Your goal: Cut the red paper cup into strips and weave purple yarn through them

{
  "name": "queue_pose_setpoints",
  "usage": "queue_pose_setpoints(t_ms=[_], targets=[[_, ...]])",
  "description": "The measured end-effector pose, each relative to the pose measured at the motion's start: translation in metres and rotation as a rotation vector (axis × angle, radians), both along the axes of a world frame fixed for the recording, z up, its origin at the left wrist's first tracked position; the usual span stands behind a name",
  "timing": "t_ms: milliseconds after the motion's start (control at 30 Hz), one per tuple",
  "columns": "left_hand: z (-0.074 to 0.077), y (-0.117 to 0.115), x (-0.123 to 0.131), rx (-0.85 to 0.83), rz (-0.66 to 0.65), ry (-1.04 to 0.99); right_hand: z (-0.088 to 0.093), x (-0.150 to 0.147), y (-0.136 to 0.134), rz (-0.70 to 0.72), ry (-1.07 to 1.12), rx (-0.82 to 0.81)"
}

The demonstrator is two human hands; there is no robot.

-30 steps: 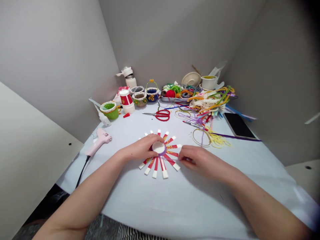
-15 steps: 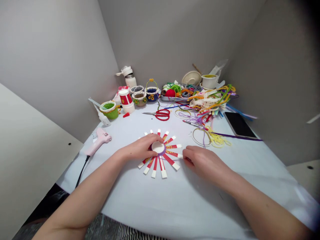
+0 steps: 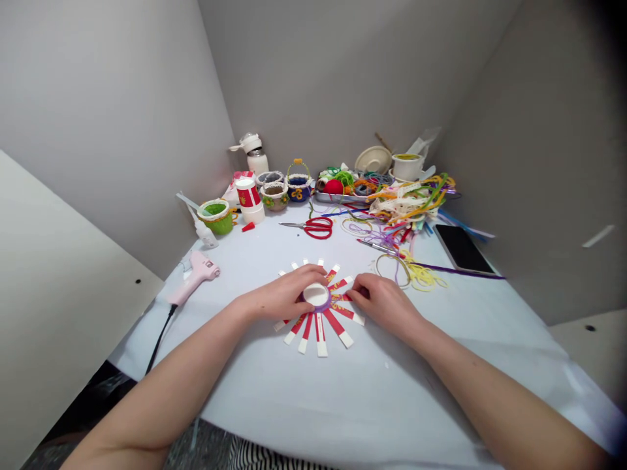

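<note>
While left hand [image 3: 288, 291] grips splayed cup [image 3: 316, 295], right hand [image 3: 385, 301] at red strips [image 3: 337, 325].

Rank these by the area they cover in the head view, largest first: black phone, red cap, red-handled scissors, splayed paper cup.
1. Splayed paper cup
2. Black phone
3. Red-handled scissors
4. Red cap

1. Cut cup [image 3: 316, 295]: on worktop [image 3: 294, 398], front centre, between left hand [image 3: 279, 290] and right hand [image 3: 385, 299].
2. Scissors [image 3: 304, 226]: behind cut cup.
3. Glue gun [image 3: 193, 275]: left of left hand.
4. Basket [image 3: 220, 223]: behind glue gun.
5. Bottle [image 3: 257, 163]: behind cup stack [image 3: 249, 196].
6. Pots [image 3: 275, 199], three: right of cup stack.
7. Yarn [image 3: 334, 187]: in tray [image 3: 340, 197], right of pots.
8. Phone [image 3: 463, 249]: far right.
</note>
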State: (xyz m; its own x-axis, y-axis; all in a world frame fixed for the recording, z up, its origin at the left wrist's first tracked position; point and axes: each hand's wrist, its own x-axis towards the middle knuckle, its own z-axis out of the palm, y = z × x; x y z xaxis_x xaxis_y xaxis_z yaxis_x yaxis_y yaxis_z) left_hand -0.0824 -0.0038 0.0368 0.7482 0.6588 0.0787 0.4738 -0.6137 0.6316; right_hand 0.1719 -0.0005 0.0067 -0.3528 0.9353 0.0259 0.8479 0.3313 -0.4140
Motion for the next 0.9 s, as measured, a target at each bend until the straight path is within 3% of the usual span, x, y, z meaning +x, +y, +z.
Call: queue_pose_setpoints(t_ms=[300,533,633,900], targets=[[-0.016,-0.006,0.014,0.147,0.270,0.004,0.004,-0.003,-0.001,-0.024,0.000,-0.002],[-0.014,-0.004,0.015,0.065,0.369,0.043,0.004,0.001,0.001,0.017,0.013,0.000],[-0.010,-0.001,0.010,0.052,0.342,0.078,0.009,0.006,0.001,0.127,0.074,0.001],[0.000,0.010,-0.010,-0.007,0.120,0.116,0.028,0.018,-0.007,0.410,0.148,0.031]])
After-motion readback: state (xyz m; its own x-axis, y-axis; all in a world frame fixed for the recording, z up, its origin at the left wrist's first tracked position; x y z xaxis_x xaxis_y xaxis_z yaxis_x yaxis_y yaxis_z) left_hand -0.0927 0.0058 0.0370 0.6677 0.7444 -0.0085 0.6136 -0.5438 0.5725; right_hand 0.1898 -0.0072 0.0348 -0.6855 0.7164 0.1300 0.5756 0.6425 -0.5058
